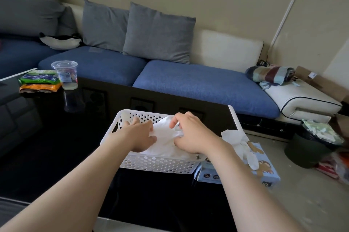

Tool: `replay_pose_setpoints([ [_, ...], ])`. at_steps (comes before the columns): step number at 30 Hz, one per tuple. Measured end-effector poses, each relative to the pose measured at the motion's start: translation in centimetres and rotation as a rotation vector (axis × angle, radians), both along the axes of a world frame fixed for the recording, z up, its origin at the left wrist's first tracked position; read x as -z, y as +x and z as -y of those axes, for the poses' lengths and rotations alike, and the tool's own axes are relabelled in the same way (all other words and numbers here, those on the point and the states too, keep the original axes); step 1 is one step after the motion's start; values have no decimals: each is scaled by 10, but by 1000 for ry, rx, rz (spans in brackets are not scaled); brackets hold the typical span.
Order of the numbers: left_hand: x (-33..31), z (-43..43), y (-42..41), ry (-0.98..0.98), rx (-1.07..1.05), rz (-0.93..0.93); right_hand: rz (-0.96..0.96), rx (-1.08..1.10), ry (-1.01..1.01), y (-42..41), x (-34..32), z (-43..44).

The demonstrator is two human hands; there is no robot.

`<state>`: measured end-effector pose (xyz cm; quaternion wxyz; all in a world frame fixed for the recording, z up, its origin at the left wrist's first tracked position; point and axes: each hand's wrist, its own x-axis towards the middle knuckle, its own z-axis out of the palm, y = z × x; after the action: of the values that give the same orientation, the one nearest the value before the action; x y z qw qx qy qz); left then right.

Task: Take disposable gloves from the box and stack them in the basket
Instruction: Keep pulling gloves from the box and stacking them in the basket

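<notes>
While a white pile of gloves (166, 142) is already lying in the white perforated basket (151, 164) at the lower middle of the frame, the task is looking partly done rather than finished. The light blue glove box (266, 169) is sitting just beside the basket's right corner, and another glove (245, 148) is hanging out of its top opening, so more are waiting to be pulled. How many gloves are in the basket I cannot tell. The pile is looking crumpled, and I am judging that the step in hand is settling the top glove onto it.

Both bare forearms are reaching up from the bottom edge of the frame and meeting over the basket. The left grip (139, 135) is lying palm down on the left part of the pile, fingers spread and fairly straight, pressing rather than holding. The right grip (190, 135) is sitting palm down over the right part, its fingers and thumb curling inward and pinching a fold of the pile.

Basket and box are standing at the right end of the glossy black counter (56, 156). Toward the upper left, a clear plastic cup (65, 74) and some snack packets (37, 81) are sitting on the counter, well apart from the work. A blue sofa (198, 84) is running across the middle of the frame.
</notes>
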<state>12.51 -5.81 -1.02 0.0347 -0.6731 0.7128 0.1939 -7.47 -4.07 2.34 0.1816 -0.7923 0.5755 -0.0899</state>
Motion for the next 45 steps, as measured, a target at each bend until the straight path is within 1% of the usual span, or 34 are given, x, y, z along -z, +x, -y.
replay_pose_setpoints([
  [5, 0, -1, -2, 63, 2, 0, -150, 32, 67, 2, 3, -1],
  [9, -1, -3, -4, 72, 11, 21, -239, 67, 111, -8, 3, -2],
  [12, -1, -4, -6, 86, 19, 24, -210, 84, 126, -11, -5, -6],
  [14, -2, -5, -7, 94, 20, 23, -117, 133, 78, -9, -7, -8],
  [16, -3, -5, -9, 107, 14, 24, -61, 184, -22, -5, -4, -7],
  [18, -3, -6, -10, 117, 10, 32, -75, 214, -95, -5, 3, -3],
  [23, -3, -7, -11, 125, 16, 40, -95, 246, -203, -9, 18, 12],
  [28, -3, -7, -10, 127, 21, 53, 4, 304, -329, -16, 21, 23],
  [32, -2, -4, -11, 118, 20, 60, -67, 309, -364, -19, 21, 23],
  [34, -4, -4, -12, 72, 20, 76, -47, 295, -403, -17, 17, 22],
  [36, -7, -4, -16, -35, 58, 113, 35, 238, -449, -14, 12, 20],
  [38, -9, -3, -20, -134, 127, 104, 82, 168, -390, -9, 8, 16],
  [39, -9, -2, -23, -158, 162, 76, 54, 136, -320, -6, 8, 14],
  [40, -8, -1, -26, -161, 192, 40, -13, 108, -243, -5, 9, 12],
  [42, -4, 1, -30, -112, 219, -25, -117, 81, -133, -5, 12, 7],
  [43, -1, 2, -33, -75, 221, -41, -105, 78, -117, -6, 12, 5],
  [45, 4, 3, -34, 6, 207, -46, -24, 95, -144, -9, 11, 3],
])
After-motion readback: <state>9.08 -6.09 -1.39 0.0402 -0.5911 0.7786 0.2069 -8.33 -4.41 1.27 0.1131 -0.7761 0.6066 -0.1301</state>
